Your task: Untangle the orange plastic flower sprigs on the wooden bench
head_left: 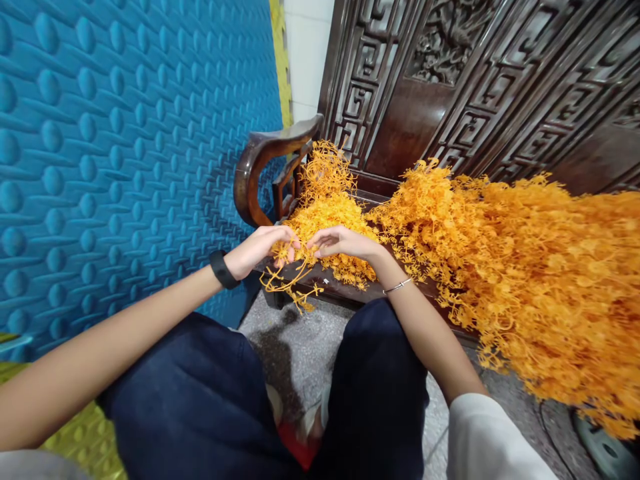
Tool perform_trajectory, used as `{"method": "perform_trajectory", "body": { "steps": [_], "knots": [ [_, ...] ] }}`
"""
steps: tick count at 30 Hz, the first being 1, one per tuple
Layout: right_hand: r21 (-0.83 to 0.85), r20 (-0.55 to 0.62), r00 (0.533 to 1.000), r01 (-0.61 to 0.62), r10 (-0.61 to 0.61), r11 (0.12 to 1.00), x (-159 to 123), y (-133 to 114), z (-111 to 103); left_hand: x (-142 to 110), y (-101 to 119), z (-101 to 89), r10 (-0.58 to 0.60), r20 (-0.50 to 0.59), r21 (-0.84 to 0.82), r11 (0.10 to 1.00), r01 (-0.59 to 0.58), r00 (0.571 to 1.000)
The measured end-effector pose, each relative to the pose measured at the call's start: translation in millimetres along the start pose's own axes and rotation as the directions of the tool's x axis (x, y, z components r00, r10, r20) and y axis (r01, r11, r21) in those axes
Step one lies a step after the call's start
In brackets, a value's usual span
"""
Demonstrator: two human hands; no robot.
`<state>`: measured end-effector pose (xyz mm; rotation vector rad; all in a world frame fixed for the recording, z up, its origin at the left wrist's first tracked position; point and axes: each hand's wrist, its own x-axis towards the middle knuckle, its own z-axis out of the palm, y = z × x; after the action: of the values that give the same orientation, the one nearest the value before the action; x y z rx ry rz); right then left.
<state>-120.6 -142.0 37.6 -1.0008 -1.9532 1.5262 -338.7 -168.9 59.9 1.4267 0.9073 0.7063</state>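
An orange branching sprig (287,288), seemingly plastic, dangles from my left hand (263,248), whose fingers are closed around its upper part. Thin stems hang below the fingers, over the front edge of a dark wooden bench (340,288). My right hand (347,241) comes in from the other side, its thumb and fingertips brought together at the sprig's upper strands. What exactly lies between those fingertips is too small to make out clearly. Right behind both hands, a small heap of similar orange sprigs (333,217) rests on the bench.
A much larger pile of orange sprigs (530,267) covers the bench to the right. The bench has a curved armrest (253,173) and a carved back (405,127). Blue textured matting (125,147) lies at left. A grey-green round object (610,447) sits at lower right.
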Motion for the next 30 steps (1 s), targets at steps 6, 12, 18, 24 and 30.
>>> {"method": "perform_trajectory", "body": {
  "steps": [6,12,18,24,30],
  "knots": [
    [0.098,-0.118,0.992,0.048,-0.037,0.994,5,-6,17,-1,-3,1.3,-0.054,-0.123,0.255,0.963,0.084,0.991],
    [0.154,-0.252,0.961,0.154,-0.112,0.976,11,-13,44,-1,-9,3.3,0.088,-0.089,0.472,0.881,-0.036,0.992],
    [0.242,-0.485,0.87,0.225,-0.083,0.944,13,-17,57,0,-6,-2.4,0.206,-0.082,0.394,0.905,-0.159,0.975],
    [0.337,-0.455,0.89,0.187,-0.014,0.923,16,-16,56,0,-6,-1.5,0.097,0.046,0.263,0.959,-0.106,0.994],
    [0.351,-0.633,0.773,0.225,0.053,0.909,27,-16,59,4,-3,3.2,0.108,-0.057,0.208,0.974,-0.094,0.993]
  ]
}}
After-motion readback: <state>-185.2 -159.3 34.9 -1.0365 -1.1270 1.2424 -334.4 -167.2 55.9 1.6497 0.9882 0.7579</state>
